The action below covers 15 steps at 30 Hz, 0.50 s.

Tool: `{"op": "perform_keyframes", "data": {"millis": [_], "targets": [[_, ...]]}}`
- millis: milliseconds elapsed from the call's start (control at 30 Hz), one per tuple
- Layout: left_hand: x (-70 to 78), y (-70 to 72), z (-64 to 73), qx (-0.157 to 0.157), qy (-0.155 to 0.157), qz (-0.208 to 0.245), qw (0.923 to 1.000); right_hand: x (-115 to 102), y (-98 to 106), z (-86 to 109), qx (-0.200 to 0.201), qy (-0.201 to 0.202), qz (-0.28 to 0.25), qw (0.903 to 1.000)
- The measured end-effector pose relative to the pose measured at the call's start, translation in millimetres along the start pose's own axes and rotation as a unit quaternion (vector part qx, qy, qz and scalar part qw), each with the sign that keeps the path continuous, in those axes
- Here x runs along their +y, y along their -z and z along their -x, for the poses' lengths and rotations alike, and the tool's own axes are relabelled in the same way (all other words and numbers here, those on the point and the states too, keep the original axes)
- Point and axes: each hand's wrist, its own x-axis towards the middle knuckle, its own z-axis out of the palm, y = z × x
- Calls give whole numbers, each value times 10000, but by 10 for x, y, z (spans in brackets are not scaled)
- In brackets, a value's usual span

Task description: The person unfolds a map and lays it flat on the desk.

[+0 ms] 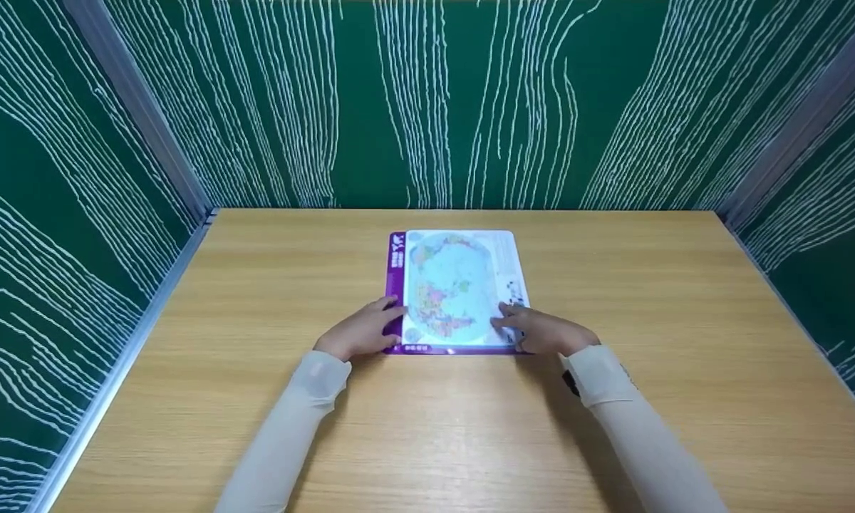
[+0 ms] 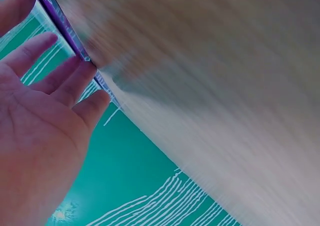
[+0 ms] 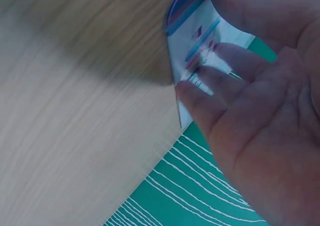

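Map board [image 1: 456,285] lying flat on the counter [image 1: 256,299]

The left hand [image 1: 360,331] is spreading loose, uncurled fingers at the board's purple left edge, and the right hand [image 1: 552,331] is resting relaxed fingers over the right edge, neither appearing to grip. The board is already lying flat between them, near the counter's middle, so positioning is looking well along; no lift is showing, and whether any adjusting is remaining, the pictures are not settling
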Motion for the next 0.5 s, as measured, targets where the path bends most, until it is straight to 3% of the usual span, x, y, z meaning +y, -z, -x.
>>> {"op": "perform_keyframes", "data": {"millis": [167, 400, 500], "targets": [[-22, 21, -6, 94, 94, -43, 9999, -66, -73, -29, 362, -50, -48, 9993], [-76, 54, -20, 27, 48, -50, 10000, -259, -216, -102, 1340, 663, 85, 9887], [-94, 52, -37, -42, 10, 1, 10000, -377, -269, -157, 1600, 730, 18, 9844]]}}
